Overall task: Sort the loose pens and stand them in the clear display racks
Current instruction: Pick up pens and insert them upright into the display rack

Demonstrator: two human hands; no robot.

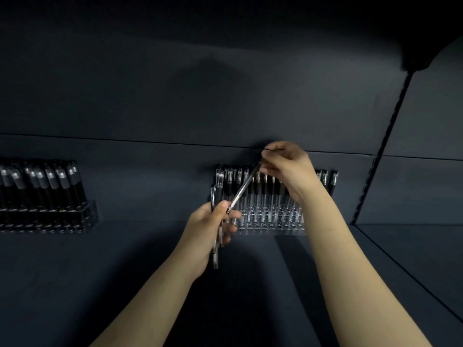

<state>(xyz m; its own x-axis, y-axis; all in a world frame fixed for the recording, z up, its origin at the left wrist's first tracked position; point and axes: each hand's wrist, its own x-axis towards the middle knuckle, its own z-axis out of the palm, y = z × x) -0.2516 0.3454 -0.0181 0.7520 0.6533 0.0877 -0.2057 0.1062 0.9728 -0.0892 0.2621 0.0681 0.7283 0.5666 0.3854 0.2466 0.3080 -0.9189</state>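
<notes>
A clear display rack (271, 222) stands on the dark shelf at centre, with several black-capped pens (263, 186) upright in its rear rows. My left hand (209, 232) grips a bundle of loose pens (216, 256) just left of the rack, their caps pointing up. My right hand (288, 166) pinches the top end of a single pen (244, 189), which slants down-left so that its tip reaches my left thumb. The right wrist hides part of the rack's right side.
A second clear rack (85, 214) full of black pens stands at the far left of the shelf. The shelf's back wall (225, 96) rises behind both racks. A slotted upright rail (383, 146) and a side panel bound the shelf on the right.
</notes>
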